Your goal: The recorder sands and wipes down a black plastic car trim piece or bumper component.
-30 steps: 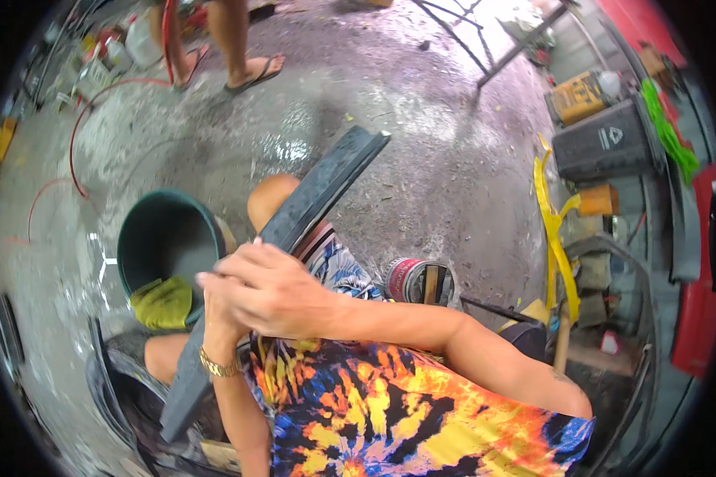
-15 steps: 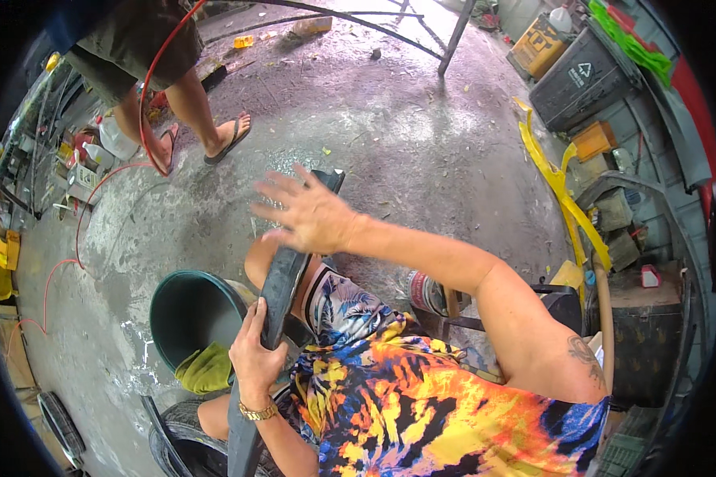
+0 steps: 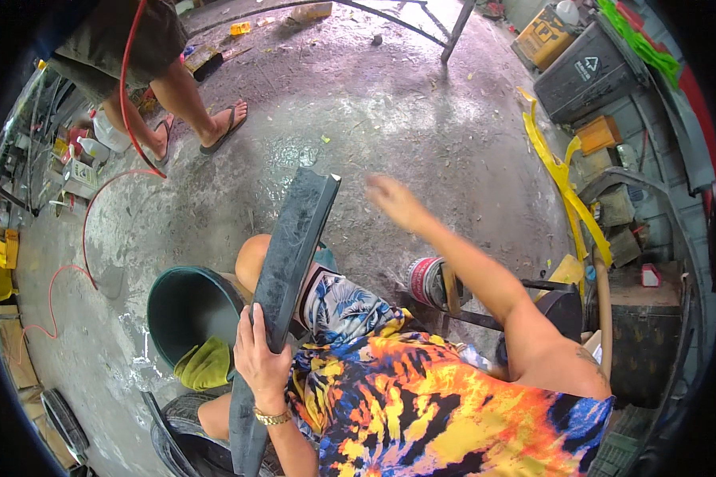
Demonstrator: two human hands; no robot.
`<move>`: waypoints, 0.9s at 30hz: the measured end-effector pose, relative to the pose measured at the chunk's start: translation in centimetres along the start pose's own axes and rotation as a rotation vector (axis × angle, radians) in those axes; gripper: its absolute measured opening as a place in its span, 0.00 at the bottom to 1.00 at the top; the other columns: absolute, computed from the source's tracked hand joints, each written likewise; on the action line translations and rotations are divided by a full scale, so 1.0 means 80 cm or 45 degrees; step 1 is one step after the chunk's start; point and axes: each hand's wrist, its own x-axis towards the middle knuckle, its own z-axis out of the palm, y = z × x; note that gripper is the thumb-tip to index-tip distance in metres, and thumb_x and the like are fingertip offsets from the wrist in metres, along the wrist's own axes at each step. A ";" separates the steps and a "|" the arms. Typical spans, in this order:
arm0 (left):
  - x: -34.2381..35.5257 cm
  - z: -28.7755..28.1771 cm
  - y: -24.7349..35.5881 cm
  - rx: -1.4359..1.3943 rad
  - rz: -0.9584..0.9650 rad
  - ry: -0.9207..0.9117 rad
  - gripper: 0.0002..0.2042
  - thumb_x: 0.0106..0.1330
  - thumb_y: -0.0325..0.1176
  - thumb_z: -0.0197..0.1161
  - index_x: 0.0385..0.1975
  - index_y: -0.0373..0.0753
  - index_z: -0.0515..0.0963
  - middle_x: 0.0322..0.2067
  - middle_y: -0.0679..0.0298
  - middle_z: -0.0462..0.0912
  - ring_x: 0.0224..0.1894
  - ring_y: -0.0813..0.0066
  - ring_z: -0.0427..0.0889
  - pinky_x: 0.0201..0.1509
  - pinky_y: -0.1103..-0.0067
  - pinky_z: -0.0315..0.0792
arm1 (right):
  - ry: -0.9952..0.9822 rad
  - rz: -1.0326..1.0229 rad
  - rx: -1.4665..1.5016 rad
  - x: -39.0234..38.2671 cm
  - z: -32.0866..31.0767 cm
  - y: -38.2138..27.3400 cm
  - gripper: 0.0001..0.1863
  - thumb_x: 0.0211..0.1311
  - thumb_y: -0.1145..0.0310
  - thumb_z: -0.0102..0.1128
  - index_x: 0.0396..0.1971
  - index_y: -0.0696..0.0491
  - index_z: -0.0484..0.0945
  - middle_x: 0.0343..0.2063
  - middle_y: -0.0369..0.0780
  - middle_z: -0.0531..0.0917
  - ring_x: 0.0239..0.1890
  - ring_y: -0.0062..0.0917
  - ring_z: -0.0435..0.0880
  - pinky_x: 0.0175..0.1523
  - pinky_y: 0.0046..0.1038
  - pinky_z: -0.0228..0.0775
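A long dark grey strip [image 3: 290, 246], like a piece of vehicle trim, leans across my lap with its far end raised above the floor. Its surface looks scuffed and smeared. My left hand [image 3: 262, 356] is wrapped round the lower half, fingers over the left edge. My right hand [image 3: 394, 200] is in the air to the right of the strip's far end, apart from it. Motion blurs its fingers, so their pose is unclear. Left of my knee stands a dark green bucket [image 3: 157, 306] with an olive-green cloth [image 3: 204, 366] hanging over its rim.
A round can [image 3: 427, 281] stands right of my knee. Tyre [image 3: 171, 421] at lower left. A person in sandals [image 3: 227, 127] stands at far left by a red hose [image 3: 87, 203]. Yellow strips [image 3: 561, 183], a grey bin [image 3: 585, 75] and boxes line the right wall.
My right hand has left its place over the strip's far part and swung right, off the strip. The left hand still grips the strip, which now shows more of its broad face.
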 end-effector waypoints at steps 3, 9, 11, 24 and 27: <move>-0.003 0.007 0.006 0.006 -0.028 0.051 0.42 0.48 0.27 0.71 0.70 0.38 0.66 0.66 0.52 0.73 0.65 0.52 0.75 0.64 0.62 0.70 | -0.301 0.406 0.164 -0.121 0.076 0.021 0.28 0.77 0.51 0.49 0.63 0.59 0.75 0.61 0.50 0.80 0.64 0.42 0.78 0.69 0.38 0.67; -0.007 0.016 -0.002 -0.034 -0.076 -0.002 0.46 0.49 0.27 0.71 0.74 0.36 0.60 0.70 0.50 0.68 0.71 0.50 0.67 0.70 0.61 0.63 | -0.609 0.551 0.384 -0.230 0.122 -0.018 0.28 0.78 0.50 0.45 0.57 0.60 0.79 0.60 0.54 0.80 0.63 0.41 0.77 0.69 0.37 0.65; -0.005 0.016 -0.001 -0.049 -0.079 0.024 0.46 0.51 0.30 0.73 0.74 0.36 0.59 0.71 0.49 0.66 0.71 0.50 0.66 0.71 0.60 0.61 | -0.817 0.584 0.320 -0.184 0.054 -0.081 0.24 0.76 0.52 0.51 0.52 0.59 0.82 0.47 0.46 0.87 0.52 0.30 0.82 0.60 0.34 0.72; -0.057 -0.007 0.008 -0.159 -0.027 0.290 0.35 0.68 0.48 0.67 0.71 0.39 0.66 0.74 0.49 0.61 0.76 0.47 0.59 0.77 0.56 0.52 | -0.103 0.479 0.744 -0.011 0.030 -0.125 0.33 0.71 0.36 0.53 0.51 0.53 0.81 0.46 0.37 0.84 0.44 0.24 0.82 0.45 0.30 0.73; -0.085 -0.004 0.011 -0.165 -0.082 0.325 0.29 0.68 0.41 0.67 0.67 0.37 0.72 0.72 0.48 0.66 0.74 0.46 0.63 0.75 0.57 0.54 | -0.161 0.468 0.577 -0.025 0.056 -0.136 0.30 0.72 0.37 0.52 0.50 0.51 0.81 0.44 0.35 0.85 0.43 0.23 0.83 0.48 0.30 0.73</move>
